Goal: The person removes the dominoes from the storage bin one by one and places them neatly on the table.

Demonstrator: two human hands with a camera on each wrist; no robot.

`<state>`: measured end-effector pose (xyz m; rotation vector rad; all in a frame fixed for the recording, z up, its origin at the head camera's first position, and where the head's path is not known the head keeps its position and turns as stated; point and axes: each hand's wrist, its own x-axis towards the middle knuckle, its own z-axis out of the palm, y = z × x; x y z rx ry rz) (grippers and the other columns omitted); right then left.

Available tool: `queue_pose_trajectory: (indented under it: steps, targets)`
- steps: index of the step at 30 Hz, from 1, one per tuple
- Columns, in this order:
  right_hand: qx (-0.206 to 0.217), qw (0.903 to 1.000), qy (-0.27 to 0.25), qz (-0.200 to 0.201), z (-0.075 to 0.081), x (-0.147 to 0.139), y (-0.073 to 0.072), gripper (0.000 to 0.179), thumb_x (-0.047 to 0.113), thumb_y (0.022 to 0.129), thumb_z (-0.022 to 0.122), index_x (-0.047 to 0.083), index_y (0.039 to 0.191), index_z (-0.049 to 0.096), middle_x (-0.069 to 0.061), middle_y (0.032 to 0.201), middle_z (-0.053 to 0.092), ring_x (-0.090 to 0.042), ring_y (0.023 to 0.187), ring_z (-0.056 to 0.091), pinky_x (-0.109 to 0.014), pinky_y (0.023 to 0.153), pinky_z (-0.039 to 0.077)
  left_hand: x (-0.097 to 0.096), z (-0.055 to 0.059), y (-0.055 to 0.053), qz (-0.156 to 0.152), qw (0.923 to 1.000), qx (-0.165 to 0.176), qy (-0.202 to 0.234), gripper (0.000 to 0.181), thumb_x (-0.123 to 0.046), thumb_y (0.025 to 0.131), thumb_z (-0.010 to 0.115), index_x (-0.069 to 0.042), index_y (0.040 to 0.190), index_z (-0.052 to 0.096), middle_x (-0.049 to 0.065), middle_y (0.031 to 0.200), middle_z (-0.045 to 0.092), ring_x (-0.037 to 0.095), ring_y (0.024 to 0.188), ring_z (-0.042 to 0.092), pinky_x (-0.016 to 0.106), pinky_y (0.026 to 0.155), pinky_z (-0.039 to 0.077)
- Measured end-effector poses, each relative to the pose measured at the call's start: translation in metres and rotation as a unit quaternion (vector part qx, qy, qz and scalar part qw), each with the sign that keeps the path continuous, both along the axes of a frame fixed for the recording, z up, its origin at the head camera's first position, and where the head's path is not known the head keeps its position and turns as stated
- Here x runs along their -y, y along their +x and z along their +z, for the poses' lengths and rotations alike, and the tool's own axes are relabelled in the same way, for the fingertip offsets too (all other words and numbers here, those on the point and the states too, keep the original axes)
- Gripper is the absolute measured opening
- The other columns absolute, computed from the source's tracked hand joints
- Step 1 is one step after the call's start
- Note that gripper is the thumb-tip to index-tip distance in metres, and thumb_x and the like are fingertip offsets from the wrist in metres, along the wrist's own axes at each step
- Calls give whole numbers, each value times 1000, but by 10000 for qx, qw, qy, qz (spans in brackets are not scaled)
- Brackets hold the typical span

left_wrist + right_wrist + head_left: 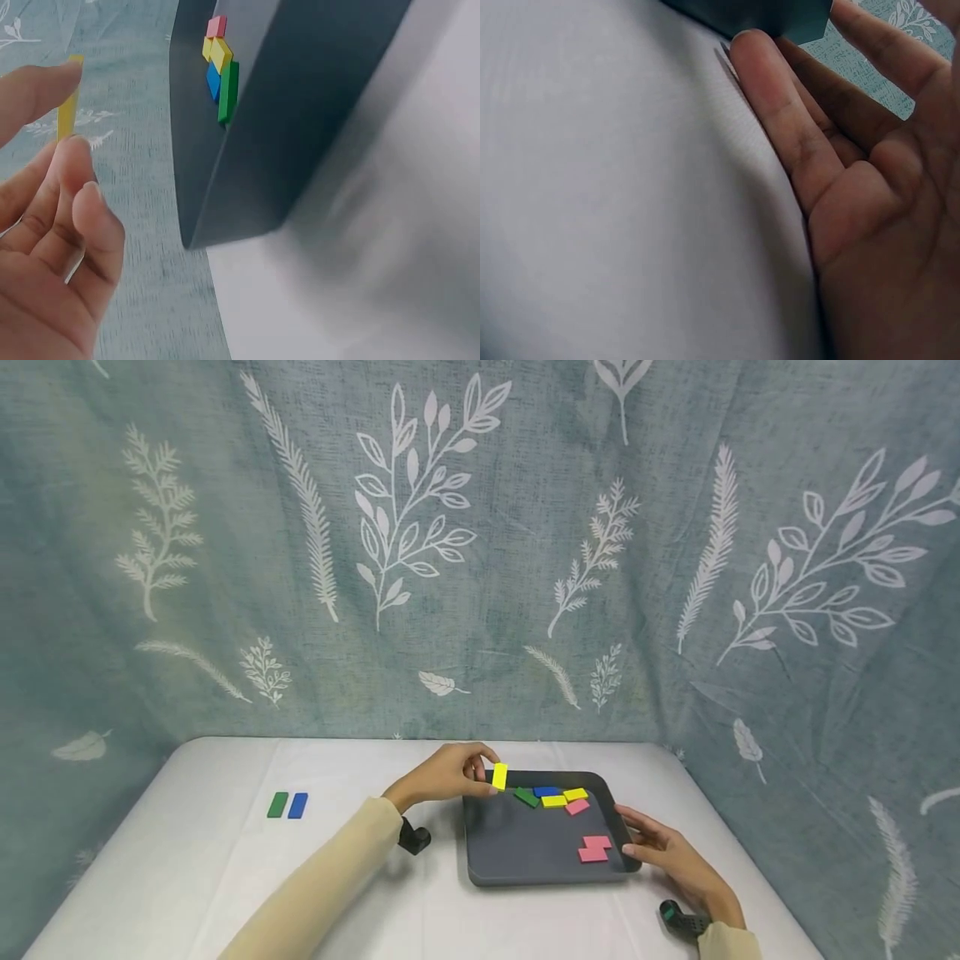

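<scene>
Left hand (452, 770) pinched a yellow tile (500, 777) at eleven o'clock of the tray (517, 843); right hand (681, 862), fingers extended, touched its three o'clock wall.

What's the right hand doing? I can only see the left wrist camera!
Observer: The right hand is at the right edge of the tray.
Operator: I see one pink piece in there. Are there more?
Observer: Yes, two more pink pieces lie in the tray, nearer the person.
Operator: Is anything outside the tray, lying on the table?
Observer: Yes, a green piece and a blue piece lie side by side, off to the left of the tray.
</scene>
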<state>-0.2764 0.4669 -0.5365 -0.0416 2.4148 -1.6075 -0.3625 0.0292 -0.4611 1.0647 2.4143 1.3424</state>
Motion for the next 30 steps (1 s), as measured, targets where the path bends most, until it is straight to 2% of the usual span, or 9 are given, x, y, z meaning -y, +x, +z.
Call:
queue_pose_trajectory:
  steps: [5, 12, 16, 30]
  targets:
    - [-88, 9999, -34, 134, 0, -2, 1, 69, 26, 97, 73, 23, 159, 42, -13, 163, 35, -30, 130, 53, -50, 107, 39, 15, 0, 3, 154, 9997, -169, -64, 47, -33, 90, 82, -19, 131, 64, -4, 93, 65, 16, 79, 64, 32, 75, 53]
    - [-85, 10000, -9, 41, -1, -4, 1, 71, 26, 96, 75, 21, 159, 41, -14, 163, 35, -34, 136, 47, -64, 113, 29, 37, -1, 6, 323, 9989, -317, -145, 47, -33, 89, 83, -20, 130, 64, -5, 93, 65, 14, 79, 64, 34, 74, 52]
    - [-75, 10000, 3, -15, 1, -2, 2, 73, 26, 96, 75, 20, 159, 40, -14, 163, 35, -36, 138, 44, -66, 114, 25, 51, -2, 7, 440, 9984, -322, -142, 45, -31, 89, 83, -21, 130, 64, -5, 93, 65, 15, 79, 63, 34, 73, 51]
    - [-84, 9999, 54, -83, 1, 1, 0, 75, 27, 94, 77, 20, 159, 41, -14, 162, 37, -31, 132, 50, -61, 112, 31, 93, -1, 9, 745, 9962, -349, -300, 48, -37, 89, 82, -21, 131, 64, -4, 90, 63, 16, 79, 61, 34, 73, 50]
